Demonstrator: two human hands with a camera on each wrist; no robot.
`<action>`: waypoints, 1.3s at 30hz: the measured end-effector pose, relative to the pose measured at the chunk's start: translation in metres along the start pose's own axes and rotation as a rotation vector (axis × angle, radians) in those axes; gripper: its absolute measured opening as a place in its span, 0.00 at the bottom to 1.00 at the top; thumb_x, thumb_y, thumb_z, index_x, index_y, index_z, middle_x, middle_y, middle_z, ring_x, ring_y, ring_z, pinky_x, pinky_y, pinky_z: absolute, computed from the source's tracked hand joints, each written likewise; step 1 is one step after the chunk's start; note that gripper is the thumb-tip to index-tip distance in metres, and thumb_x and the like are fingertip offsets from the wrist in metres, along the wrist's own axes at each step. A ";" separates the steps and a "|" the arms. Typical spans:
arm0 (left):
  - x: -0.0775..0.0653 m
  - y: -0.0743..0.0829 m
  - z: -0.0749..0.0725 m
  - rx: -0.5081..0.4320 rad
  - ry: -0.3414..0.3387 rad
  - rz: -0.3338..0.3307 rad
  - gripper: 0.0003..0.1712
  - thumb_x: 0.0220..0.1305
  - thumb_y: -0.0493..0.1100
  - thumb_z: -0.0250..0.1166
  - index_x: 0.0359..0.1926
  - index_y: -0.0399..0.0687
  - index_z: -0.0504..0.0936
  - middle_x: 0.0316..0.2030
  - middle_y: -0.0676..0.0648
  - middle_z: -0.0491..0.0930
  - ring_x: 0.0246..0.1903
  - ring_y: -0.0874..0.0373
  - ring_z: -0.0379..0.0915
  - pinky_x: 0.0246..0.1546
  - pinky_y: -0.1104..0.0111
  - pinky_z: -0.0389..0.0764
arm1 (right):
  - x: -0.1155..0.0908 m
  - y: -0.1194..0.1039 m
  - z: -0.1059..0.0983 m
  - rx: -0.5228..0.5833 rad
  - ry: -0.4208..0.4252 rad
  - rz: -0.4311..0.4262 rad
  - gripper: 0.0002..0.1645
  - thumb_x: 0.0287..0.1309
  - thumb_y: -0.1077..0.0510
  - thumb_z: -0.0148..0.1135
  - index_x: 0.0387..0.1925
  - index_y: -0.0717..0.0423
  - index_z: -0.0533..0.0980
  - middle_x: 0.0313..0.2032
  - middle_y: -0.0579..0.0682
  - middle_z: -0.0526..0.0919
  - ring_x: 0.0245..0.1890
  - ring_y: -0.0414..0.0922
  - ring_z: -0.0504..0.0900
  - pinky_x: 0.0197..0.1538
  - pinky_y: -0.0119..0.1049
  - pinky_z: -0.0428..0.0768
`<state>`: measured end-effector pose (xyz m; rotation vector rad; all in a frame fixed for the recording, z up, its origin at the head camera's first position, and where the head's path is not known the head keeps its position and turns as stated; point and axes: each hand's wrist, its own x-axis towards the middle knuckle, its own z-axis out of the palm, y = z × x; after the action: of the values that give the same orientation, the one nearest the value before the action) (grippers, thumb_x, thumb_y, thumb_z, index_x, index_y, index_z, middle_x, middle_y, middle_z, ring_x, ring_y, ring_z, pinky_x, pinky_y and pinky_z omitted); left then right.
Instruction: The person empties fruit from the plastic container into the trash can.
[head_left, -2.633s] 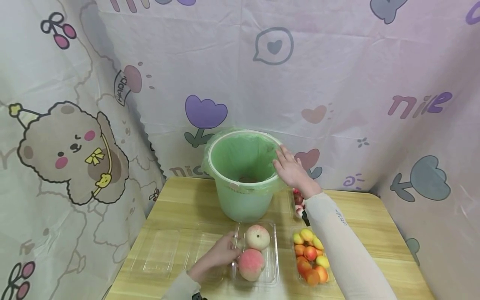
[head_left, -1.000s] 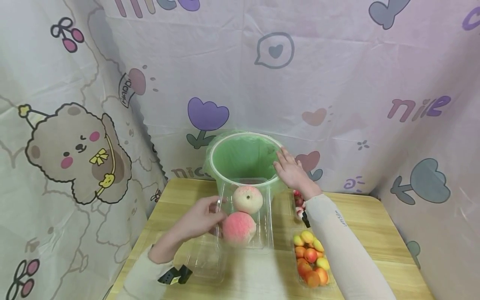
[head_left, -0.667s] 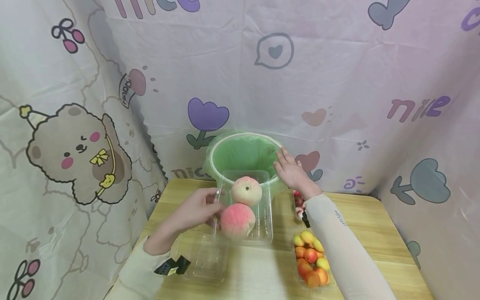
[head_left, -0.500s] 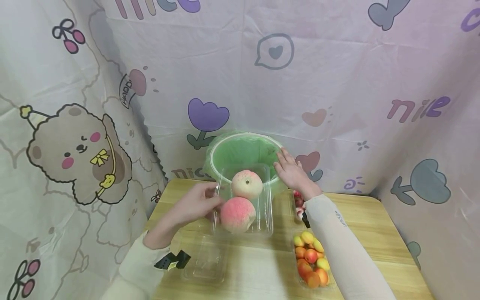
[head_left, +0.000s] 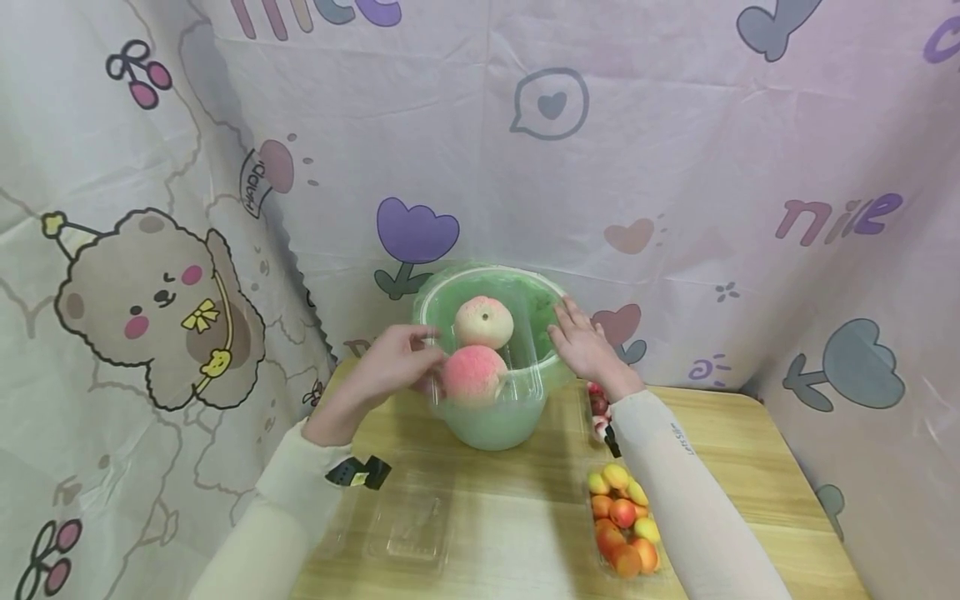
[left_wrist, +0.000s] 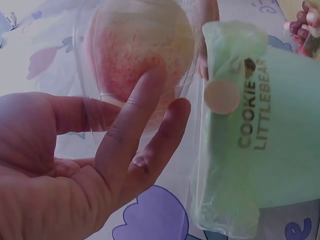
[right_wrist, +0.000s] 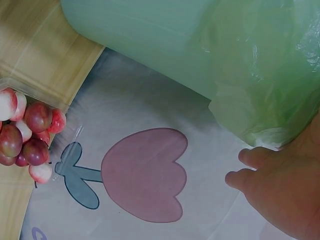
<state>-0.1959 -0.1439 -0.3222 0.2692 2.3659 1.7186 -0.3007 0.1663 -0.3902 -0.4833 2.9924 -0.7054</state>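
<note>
My left hand grips the left side of a clear plastic fruit box, thumb and fingers at its edge. Inside lie two peaches, a pale one at the far end and a pinker one nearer. The box is raised over the near rim of a green bucket lined with a thin green bag. One peach shows through the plastic in the left wrist view. Straight-fingered, my right hand rests on the bucket's right rim.
An open box of yellow and orange fruit stands at the right of the wooden table. Behind it sits a box of grapes and small red-white fruit, partly hidden by my right arm. A clear box lies front left. Patterned cloth hangs behind.
My left hand has lifted the box of peaches off the table and carried it up and forward to the bucket's opening. The right hand has stayed on the rim.
</note>
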 end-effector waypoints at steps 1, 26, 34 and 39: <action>0.003 0.001 -0.001 -0.008 0.011 -0.001 0.35 0.70 0.33 0.58 0.74 0.22 0.63 0.32 0.39 0.90 0.23 0.60 0.85 0.30 0.68 0.89 | 0.000 0.000 0.000 -0.002 -0.003 0.001 0.41 0.83 0.42 0.30 0.84 0.60 0.46 0.86 0.56 0.35 0.84 0.67 0.44 0.81 0.71 0.40; 0.050 0.000 -0.010 0.116 0.374 -0.015 0.28 0.69 0.36 0.55 0.69 0.35 0.76 0.21 0.52 0.73 0.17 0.62 0.80 0.22 0.73 0.84 | 0.001 0.002 0.000 0.029 -0.005 0.010 0.40 0.83 0.42 0.31 0.84 0.60 0.47 0.86 0.56 0.35 0.84 0.66 0.42 0.81 0.70 0.38; 0.060 -0.003 -0.010 0.109 0.441 -0.012 0.39 0.67 0.35 0.55 0.79 0.37 0.62 0.21 0.53 0.74 0.15 0.63 0.77 0.16 0.76 0.72 | -0.001 0.002 0.000 0.025 -0.005 0.008 0.41 0.83 0.42 0.30 0.84 0.60 0.46 0.86 0.56 0.35 0.84 0.66 0.42 0.82 0.70 0.38; 0.068 -0.008 -0.009 0.164 0.525 0.028 0.39 0.65 0.35 0.55 0.78 0.37 0.65 0.14 0.55 0.71 0.12 0.64 0.69 0.14 0.74 0.66 | -0.001 0.003 0.000 0.029 -0.007 0.008 0.40 0.83 0.42 0.31 0.84 0.59 0.46 0.86 0.55 0.34 0.84 0.67 0.42 0.82 0.69 0.38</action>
<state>-0.2643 -0.1362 -0.3312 -0.1498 2.8839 1.7786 -0.3007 0.1685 -0.3915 -0.4720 2.9709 -0.7439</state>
